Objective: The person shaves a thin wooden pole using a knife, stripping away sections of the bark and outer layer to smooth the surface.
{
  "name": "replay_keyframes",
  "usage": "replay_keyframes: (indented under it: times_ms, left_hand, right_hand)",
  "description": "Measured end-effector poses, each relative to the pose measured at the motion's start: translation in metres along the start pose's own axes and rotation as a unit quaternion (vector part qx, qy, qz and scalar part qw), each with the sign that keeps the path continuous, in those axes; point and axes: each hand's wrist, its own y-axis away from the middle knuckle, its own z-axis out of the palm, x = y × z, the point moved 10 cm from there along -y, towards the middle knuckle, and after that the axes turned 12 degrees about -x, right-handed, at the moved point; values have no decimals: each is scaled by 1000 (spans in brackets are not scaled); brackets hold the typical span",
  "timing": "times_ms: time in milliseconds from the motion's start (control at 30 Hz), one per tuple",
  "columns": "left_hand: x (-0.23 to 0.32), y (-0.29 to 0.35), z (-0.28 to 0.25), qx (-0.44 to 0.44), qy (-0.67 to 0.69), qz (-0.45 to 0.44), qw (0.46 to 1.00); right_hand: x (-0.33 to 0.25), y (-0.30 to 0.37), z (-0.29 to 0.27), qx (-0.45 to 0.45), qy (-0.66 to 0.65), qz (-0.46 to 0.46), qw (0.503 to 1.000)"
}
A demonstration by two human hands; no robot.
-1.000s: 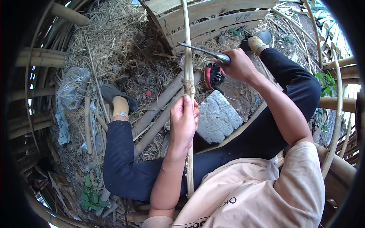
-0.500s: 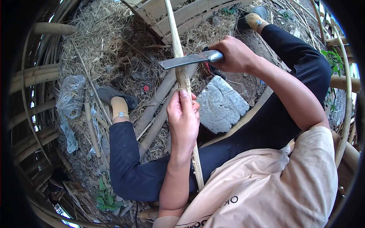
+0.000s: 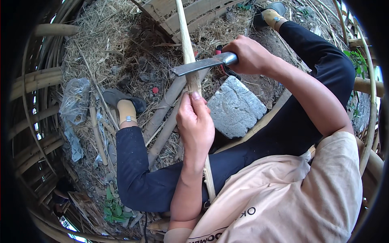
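Note:
My left hand (image 3: 197,123) is closed around a long pale wooden stick (image 3: 185,36), its thumb lying along the wood. The stick runs from the top edge, through that hand, down to my lap, where its lower end rests against my shirt. Just above the left hand, the flat metal blade of a knife (image 3: 201,66) lies across the stick. My right hand (image 3: 250,56) grips the knife's handle, of which only the metal collar shows. A rough grey stone block (image 3: 236,107) sits on the ground below the right hand.
Cut poles (image 3: 164,106) lie between my legs on straw-strewn ground. A wooden slatted crate (image 3: 194,18) stands at the far side. Crumpled clear plastic (image 3: 75,101) is at the left. Something red and black (image 3: 219,50) lies by the knife. Bamboo rails (image 3: 38,83) edge both sides.
The knife and right hand have barely shifted, the blade still across the stick. My left hand stays on the stick, its wrist moved very slightly right.

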Motion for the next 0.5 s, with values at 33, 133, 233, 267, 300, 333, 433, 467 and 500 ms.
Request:
replay_keyframes:
  times_ms: [33,133,233,267,300,333,433,467,500]
  left_hand:
    - [-2,1,2,0,24,-1,1000]
    - [-10,4,7,-35,118,-27,992]
    - [-13,8,16,-56,183,-32,981]
    - [-14,9,16,-59,189,-35,980]
    - [-14,9,16,-64,195,-38,978]
    - [-13,9,18,-70,202,-39,976]
    - [-6,20,32,-95,255,-66,960]
    - [-7,21,39,-106,266,-58,956]
    - [-8,20,41,-108,248,-43,962]
  right_hand:
    - [3,1,2,-4,-3,10,1000]
    - [2,4,4,1,3,33,999]
    - [0,4,1,-2,32,53,998]
    - [-1,4,-1,-5,44,60,997]
    - [0,4,-3,7,46,63,997]
    - [5,3,-5,19,49,68,996]
    - [54,3,-28,97,31,162,982]
    - [64,11,-51,152,56,203,966]
    - [65,13,-65,154,80,169,970]
